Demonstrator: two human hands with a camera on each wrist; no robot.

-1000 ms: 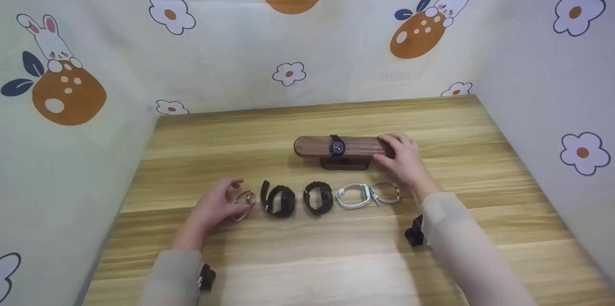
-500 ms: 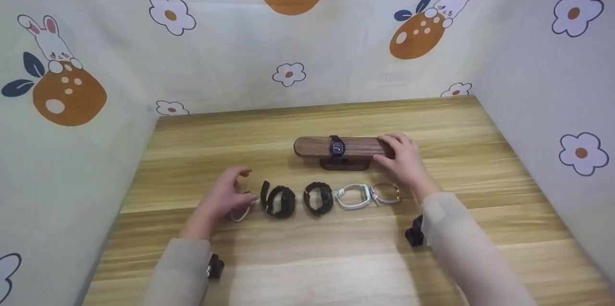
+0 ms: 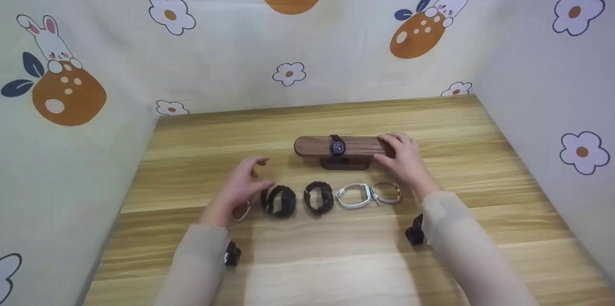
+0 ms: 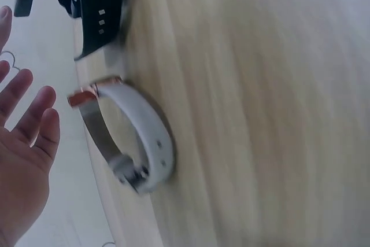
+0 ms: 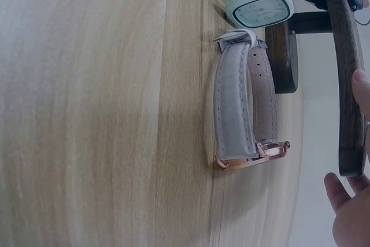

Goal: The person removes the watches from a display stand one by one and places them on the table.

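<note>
My left hand (image 3: 239,186) hovers with nothing in it, fingers spread, over the left end of a row of watches. Partly hidden beneath it is a watch with a pale strap and rose-gold case (image 4: 139,120). Its thumb is close to the strap of a chunky black watch (image 3: 286,201); I cannot tell whether they touch. My right hand (image 3: 407,164) grips the right end of a dark wooden watch stand (image 3: 312,146), thumb in front and fingers behind. Around the stand's bar is fastened a black square-faced watch (image 3: 338,147).
Farther right in the row lie another black watch (image 3: 325,198), a mint-green watch (image 5: 263,13) and a watch with a pale stitched strap (image 5: 234,102). The wood-grain table (image 3: 326,258) meets a printed cloth backdrop (image 3: 221,46) at the back and sides.
My left hand has left the pale-strapped watch and moved right and away from me, towards the chunky black watch's strap. My right hand and the stand have stayed put.
</note>
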